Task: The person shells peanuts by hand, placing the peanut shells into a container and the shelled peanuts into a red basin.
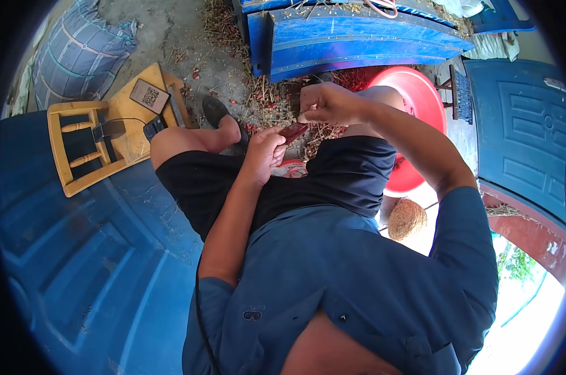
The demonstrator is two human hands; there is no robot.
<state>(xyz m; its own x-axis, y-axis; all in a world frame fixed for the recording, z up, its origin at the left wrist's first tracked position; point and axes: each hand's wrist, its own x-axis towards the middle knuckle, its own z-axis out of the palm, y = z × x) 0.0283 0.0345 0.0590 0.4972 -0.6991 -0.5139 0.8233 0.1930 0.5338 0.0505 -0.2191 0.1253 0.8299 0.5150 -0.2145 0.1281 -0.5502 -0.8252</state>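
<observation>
My left hand (265,152) is closed around dark red, elongated pieces that look like dried chili peppers (293,132); their far ends stick out past the thumb. Just above them, my right hand (325,105) has its fingers curled, with thumb and forefinger pinched close to the peppers' tips. Whatever sits inside that pinch is too small to make out. Both hands are over the gap between my knees. Below them, a red-and-white object (289,169) shows partly between my thighs.
A large red basin (430,94) stands beyond my right leg, near a woven straw item (407,219). At left is a yellow wooden chair (123,94) bearing a QR-code card (150,95) and a dark device. Stems and red bits litter the floor before a blue metal structure (358,37).
</observation>
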